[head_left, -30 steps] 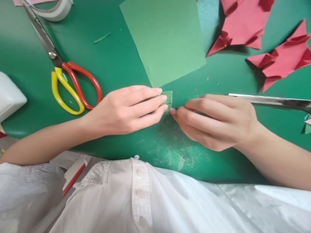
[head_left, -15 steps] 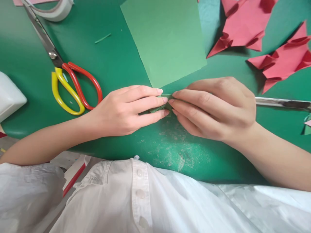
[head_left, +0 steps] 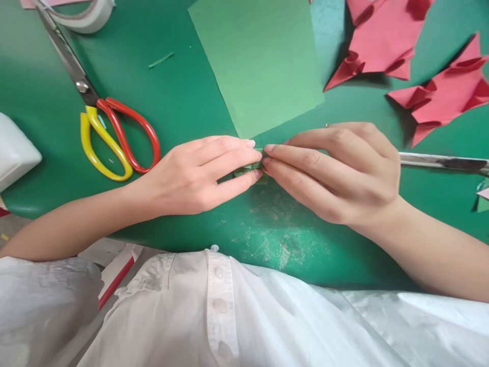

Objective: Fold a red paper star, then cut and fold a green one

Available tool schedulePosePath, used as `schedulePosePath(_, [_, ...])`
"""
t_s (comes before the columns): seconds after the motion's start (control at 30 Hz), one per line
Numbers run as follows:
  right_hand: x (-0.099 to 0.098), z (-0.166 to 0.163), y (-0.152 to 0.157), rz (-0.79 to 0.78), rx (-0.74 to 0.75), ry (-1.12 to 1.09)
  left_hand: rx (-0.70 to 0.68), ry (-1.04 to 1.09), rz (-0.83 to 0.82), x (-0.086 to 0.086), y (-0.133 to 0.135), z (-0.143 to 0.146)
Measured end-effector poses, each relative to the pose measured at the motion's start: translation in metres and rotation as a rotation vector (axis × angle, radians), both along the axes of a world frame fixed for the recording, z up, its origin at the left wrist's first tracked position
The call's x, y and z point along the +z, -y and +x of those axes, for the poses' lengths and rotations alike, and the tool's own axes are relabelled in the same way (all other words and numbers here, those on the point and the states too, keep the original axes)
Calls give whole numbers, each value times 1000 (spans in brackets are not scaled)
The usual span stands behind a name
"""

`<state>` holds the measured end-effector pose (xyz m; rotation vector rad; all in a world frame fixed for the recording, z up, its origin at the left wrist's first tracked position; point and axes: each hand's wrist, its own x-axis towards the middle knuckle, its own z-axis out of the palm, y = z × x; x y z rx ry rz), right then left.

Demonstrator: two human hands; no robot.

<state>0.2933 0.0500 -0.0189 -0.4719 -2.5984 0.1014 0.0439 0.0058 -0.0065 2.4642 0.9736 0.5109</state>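
Observation:
Between my fingertips lies a small piece of green paper (head_left: 262, 180), mostly covered by my hands. My left hand (head_left: 202, 173) presses on it from the left, fingers closed over its edge. My right hand (head_left: 340, 171) pinches its right end, with the fingertips meeting those of the left. Just beyond, a large green sheet of paper (head_left: 260, 66) lies flat, its near corner almost at my left fingertips. How the small piece is folded is hidden.
Scissors (head_left: 82, 86) with red and yellow handles lie at left, near a tape roll (head_left: 89, 23) and a white container (head_left: 15, 153). Folded red paper shapes (head_left: 389, 41) sit at upper right. A metal strip (head_left: 439, 160) lies beyond my right hand on the green table (head_left: 183, 92).
My right fingertips have shifted slightly left, closer to the left hand's. Its lower fingers have tucked under, and a bit more of the small green paper shows.

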Motion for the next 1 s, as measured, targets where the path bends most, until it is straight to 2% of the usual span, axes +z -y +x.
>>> schedulePosePath(0.07, [2,0,1,4,5,8,86,-4,-3,1,1,3])
schedulePosePath(0.13, [4,-2,1,109,26,13,139,-31,7,2,2,5])
schedulePosePath(0.2, [8,-5,2,228,42,14,89,-53,85,2,1,4])
schedulePosePath(0.27, [11,-9,2,267,43,11,-28,-61,219,1,0,2])
schedulePosePath(0.33, [12,-11,1,275,35,9,-87,-70,290,0,-1,-1])
schedulePosePath(0.5, [11,-10,0,252,46,-1,-92,-69,301,0,-2,-3])
schedulePosePath(0.77, [2,-3,-4,227,27,10,-112,-14,157,4,-3,-3])
schedulePosePath(1.0, [8,-5,-1,213,89,-18,-177,-67,375,4,-7,-2])
